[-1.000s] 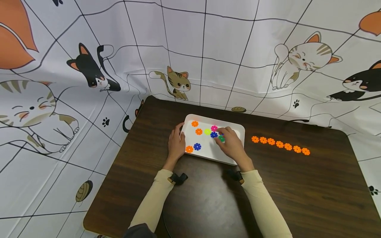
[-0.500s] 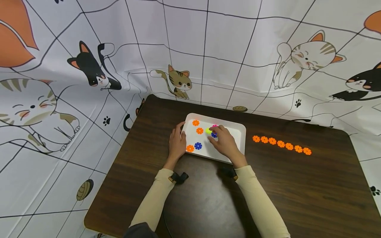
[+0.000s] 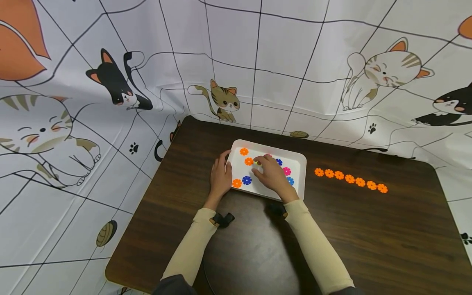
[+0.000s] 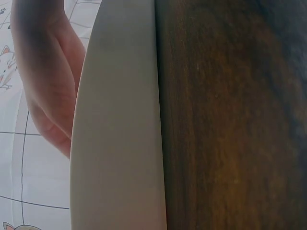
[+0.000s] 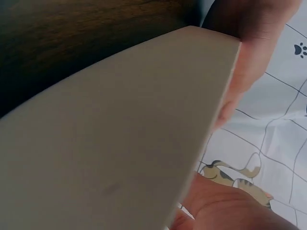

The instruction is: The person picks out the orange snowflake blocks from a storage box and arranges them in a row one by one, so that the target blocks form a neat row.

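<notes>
A white tray (image 3: 258, 191) lies on the table with several small notched, flower-shaped plastic discs in it. My left hand (image 3: 220, 177) holds its left rim, thumb at the edge and the other fingers along the outside. Over the middle of the tray hovers my right hand (image 3: 271, 173), thumb and index tips apart near an orange disc (image 3: 248, 161). A yellow-green disc is mostly covered by its fingers. Right of that hand lie a pink disc (image 3: 287, 171), a light blue disc (image 3: 290, 180) and a dark blue disc (image 3: 279, 162). In both wrist views the tray wall (image 4: 117, 120) blocks the discs.
To the tray's right, a slanting row of several orange discs (image 3: 350, 178) lies on the dark wooden table (image 3: 368, 229). Behind the table and at its left hangs a white curtain (image 3: 280, 53) printed with cats. A thin cable (image 3: 206, 274) runs by the left forearm.
My right hand has moved left across the tray, uncovering pink and blue discs on the right side and covering the yellow-green one. My left hand stays at the rim.
</notes>
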Motion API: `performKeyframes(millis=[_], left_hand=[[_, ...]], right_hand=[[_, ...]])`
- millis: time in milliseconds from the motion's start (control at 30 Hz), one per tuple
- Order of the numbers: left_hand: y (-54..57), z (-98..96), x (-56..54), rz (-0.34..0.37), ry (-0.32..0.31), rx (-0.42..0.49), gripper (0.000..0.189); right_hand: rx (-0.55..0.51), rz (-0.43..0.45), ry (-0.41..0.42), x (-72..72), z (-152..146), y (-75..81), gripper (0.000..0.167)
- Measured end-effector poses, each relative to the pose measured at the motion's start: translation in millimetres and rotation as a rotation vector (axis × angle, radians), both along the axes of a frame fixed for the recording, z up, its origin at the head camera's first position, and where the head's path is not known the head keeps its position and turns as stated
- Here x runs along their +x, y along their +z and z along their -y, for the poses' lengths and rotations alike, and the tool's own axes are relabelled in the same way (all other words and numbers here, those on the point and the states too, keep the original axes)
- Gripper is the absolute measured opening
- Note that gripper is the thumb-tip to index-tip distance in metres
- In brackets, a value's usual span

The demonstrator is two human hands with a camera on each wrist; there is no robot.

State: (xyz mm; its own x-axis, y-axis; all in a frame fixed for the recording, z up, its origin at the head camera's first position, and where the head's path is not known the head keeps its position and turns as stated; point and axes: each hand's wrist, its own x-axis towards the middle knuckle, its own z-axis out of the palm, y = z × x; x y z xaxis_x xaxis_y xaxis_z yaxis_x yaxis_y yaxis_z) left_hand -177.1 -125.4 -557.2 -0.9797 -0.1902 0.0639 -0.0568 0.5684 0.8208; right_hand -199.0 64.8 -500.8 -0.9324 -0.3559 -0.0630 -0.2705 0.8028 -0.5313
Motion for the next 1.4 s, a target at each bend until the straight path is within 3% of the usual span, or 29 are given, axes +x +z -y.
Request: performKeyframes(millis=[533, 767, 1100, 1400], left_hand=[[-0.6, -0.8, -0.9, 0.016, -0.007, -0.011, 0.045], [-0.6, -3.2, 1.4, 0.0, -0.003, 0.0, 0.044], [2.3, -1.6, -2.0, 0.002, -0.003, 0.0, 0.045], [-0.8, 0.7, -0.7, 0.005, 0.0, -0.014, 0.044]], right_hand=[[0.069, -0.016, 0.009, -18.9, 17.1, -10.7, 0.039], [0.14, 0.002, -0.027, -20.4, 22.8, -14.4, 0.038], [0.161, -0.033, -0.076, -25.2, 31.8, -17.6, 0.041], [0.189, -0.068, -0.023, -21.9, 34.8, -22.2, 0.04]])
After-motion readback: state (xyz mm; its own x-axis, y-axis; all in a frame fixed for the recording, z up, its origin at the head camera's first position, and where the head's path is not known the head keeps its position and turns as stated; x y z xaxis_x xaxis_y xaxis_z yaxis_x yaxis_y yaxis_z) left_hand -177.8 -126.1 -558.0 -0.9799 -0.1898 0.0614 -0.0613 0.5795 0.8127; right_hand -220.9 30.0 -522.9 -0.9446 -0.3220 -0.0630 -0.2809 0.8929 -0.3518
